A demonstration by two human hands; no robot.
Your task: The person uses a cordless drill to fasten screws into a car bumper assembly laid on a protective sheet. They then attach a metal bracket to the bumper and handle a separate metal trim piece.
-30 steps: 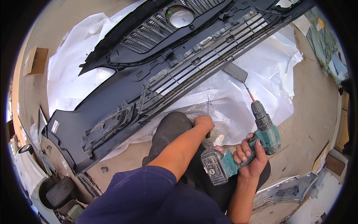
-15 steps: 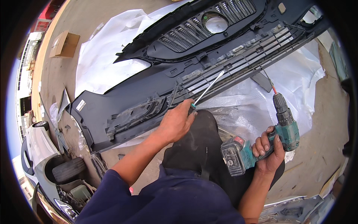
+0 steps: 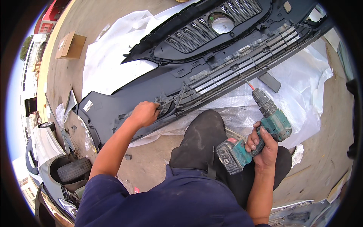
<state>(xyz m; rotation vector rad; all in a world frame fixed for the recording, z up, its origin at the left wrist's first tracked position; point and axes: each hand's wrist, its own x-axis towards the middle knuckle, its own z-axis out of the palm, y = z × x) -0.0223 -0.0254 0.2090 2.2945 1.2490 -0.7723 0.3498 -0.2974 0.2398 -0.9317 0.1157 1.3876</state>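
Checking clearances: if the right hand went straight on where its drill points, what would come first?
Probably the slatted grille, met by the bit of the drill in the right hand; whether they touch now is unclear.

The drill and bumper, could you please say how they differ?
The drill is teal and black, the bumper dark grey. The drill is held in the right hand, while the bumper lies on white sheeting. The bumper is far larger than the drill. Both have dark parts.
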